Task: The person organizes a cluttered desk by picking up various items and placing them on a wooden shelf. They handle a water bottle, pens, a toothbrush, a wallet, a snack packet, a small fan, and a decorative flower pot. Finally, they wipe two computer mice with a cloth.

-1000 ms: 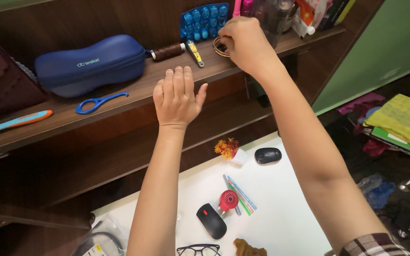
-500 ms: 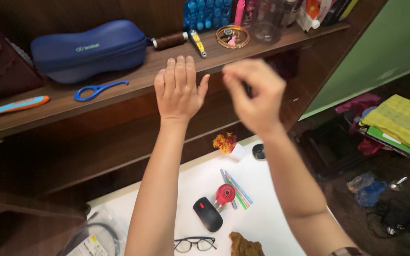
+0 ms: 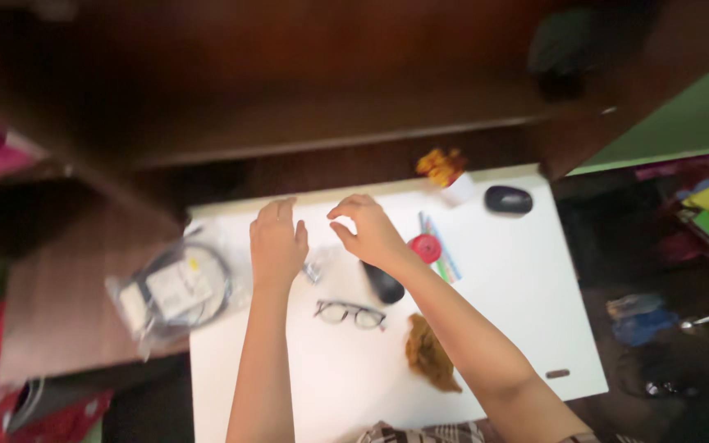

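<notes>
We see both bare forearms reach up from the bottom edge over a white table [image 3: 494,328]. The left hand [image 3: 276,242] lies flat, palm down, fingers together, holding nothing. The right hand [image 3: 368,232] hovers beside it, fingers loosely curled, thumb and forefinger apart, gripping nothing. Between them sits a small clear wrapper [image 3: 315,269], blurred. Under the right wrist is a black mouse [image 3: 385,285], with a red round gadget [image 3: 426,248] just beside it. Glasses [image 3: 349,312] lie nearer us, a brown scrap [image 3: 431,355] to their right. A bagged cable [image 3: 176,289] rests left.
</notes>
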